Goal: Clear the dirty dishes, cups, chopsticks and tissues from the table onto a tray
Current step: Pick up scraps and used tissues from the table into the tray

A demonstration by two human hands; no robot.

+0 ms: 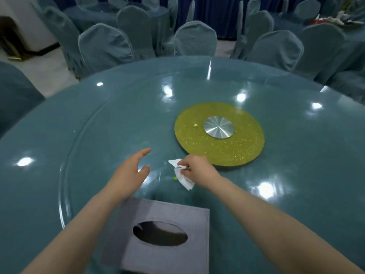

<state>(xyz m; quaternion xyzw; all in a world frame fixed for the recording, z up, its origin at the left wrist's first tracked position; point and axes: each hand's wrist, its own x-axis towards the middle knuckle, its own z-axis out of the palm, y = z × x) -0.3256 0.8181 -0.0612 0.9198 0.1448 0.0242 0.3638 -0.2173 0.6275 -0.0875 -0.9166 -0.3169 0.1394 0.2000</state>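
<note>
My right hand [197, 167] pinched a crumpled white tissue [182, 174] against the glass table [98, 123], near the gold disc [219, 135]. My left hand [131, 171] hovered beside it, fingers spread, empty. No dishes, cups or chopsticks showed; only small crumbs [175, 178] seemingly remained. The tray wasn't in view.

The table [98, 119] has a glossy, smooth glass top over teal cloth, with bright light reflections. The centre disc [233, 153] is rough, glittery gold; its hub [218, 127] is brushed metal. The tissue [182, 175] is soft white crumpled paper. The tissue box [177, 212] is matt grey fabric. Chair covers [104, 44], upper frame, are matt cloth.
</note>
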